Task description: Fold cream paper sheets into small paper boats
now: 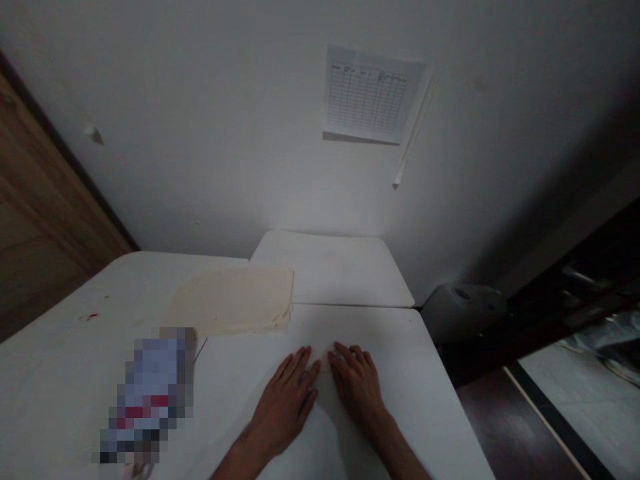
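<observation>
My left hand [287,397] lies palm down on the white table [400,353], its fingers stretched forward and holding nothing. Beside it, a small gap to the right, my right hand [356,383] rests on the same surface with its fingers spread and slightly bent. Beyond my left hand is a stack of cream-coloured sheets [235,297] with worn edges; neither hand touches it. Further left on the table lies a pixelated object [150,380] in pale blue with a red band, its kind hidden by the blur.
A white wall rises behind the table, with a printed chart [367,93] stuck on it. A wooden door or panel [45,193] stands at the left. On the right, a grey plastic container [465,310] sits past the table's edge, near the dark floor [510,420].
</observation>
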Demonstrator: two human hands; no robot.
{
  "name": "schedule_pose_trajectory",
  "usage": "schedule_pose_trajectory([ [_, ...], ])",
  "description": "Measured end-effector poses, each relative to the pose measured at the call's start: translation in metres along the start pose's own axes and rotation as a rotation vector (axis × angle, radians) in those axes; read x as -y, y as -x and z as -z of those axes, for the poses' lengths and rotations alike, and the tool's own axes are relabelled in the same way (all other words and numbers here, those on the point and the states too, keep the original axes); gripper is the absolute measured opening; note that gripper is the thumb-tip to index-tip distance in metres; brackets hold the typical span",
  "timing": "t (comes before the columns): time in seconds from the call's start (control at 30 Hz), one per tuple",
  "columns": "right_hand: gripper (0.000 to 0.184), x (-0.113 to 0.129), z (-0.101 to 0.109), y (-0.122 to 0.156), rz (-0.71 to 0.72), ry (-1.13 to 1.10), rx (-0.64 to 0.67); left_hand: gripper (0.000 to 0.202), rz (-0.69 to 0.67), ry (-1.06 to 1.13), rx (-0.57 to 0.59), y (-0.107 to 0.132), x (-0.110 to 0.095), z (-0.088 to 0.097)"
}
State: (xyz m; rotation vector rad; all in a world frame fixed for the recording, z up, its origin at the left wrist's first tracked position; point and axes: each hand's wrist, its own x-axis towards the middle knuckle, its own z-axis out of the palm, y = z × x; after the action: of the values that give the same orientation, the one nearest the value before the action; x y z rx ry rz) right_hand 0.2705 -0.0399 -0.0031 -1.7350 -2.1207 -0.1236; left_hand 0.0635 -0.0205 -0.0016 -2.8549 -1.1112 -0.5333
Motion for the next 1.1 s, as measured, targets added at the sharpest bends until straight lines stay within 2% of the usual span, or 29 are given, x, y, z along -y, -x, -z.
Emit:
schedule_pose_trajectory([
  [0.17,0.030,0.000,0.001,0.000,-0.023,0.014,0.011,0.052,0.028,-0.020,0.002,0.014,0.009,0.006],
  [0.3,0.026,-0.001,0.006,-0.002,-0.009,-0.024,-0.007,0.047,0.079,0.018,-0.030,0.017,0.017,0.000],
  [0.5,0.026,-0.001,0.014,0.000,0.038,-0.202,-0.015,0.032,0.166,0.193,-0.170,0.000,0.026,-0.010],
  [0.77,0.025,-0.002,0.016,-0.006,-0.034,-0.335,-0.043,0.028,0.247,0.476,-0.302,-0.016,0.030,-0.005],
  [0.9,0.029,-0.002,0.020,-0.011,-0.067,-0.405,-0.003,0.026,0.346,0.632,-0.304,-0.021,0.028,-0.003],
  [1.1,0.029,-0.006,0.027,-0.016,-0.097,-0.552,0.041,0.022,0.578,0.770,-0.306,-0.031,0.026,-0.001],
])
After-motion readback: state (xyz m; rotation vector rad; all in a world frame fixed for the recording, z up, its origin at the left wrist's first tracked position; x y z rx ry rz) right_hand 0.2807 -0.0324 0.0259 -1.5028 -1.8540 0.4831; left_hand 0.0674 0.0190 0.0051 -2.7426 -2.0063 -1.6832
